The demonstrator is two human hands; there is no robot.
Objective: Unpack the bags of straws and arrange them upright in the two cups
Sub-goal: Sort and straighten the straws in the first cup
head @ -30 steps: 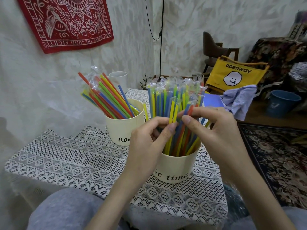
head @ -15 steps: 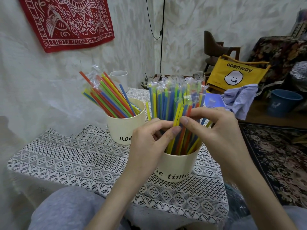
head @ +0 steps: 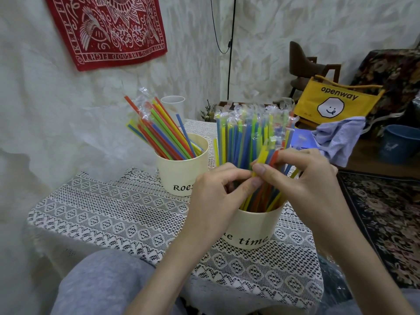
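Note:
Two cream paper cups stand on a lace-covered table (head: pixel 113 219). The far cup (head: pixel 181 171) holds several wrapped coloured straws (head: pixel 159 133) that lean left. The near cup (head: pixel 252 228) holds a dense upright bunch of wrapped straws (head: pixel 247 137). My left hand (head: pixel 216 198) and my right hand (head: pixel 302 178) meet just above the near cup's rim. Both pinch the same few straws in that bunch, thumb tips close together. The lower parts of those straws are hidden behind my fingers.
A clear plastic cup (head: pixel 173 108) stands behind the far cup near the wall. A blue cloth (head: pixel 336 137) lies past the table's right end, with a yellow bag (head: pixel 334 103) on a chair and a blue bucket (head: pixel 400 142) beyond. My grey-clad knee (head: pixel 95 283) is below the table's front edge.
Both hands stay on the straws in the near cup; the fingers have shifted slightly and drawn closer together. The cups have not moved.

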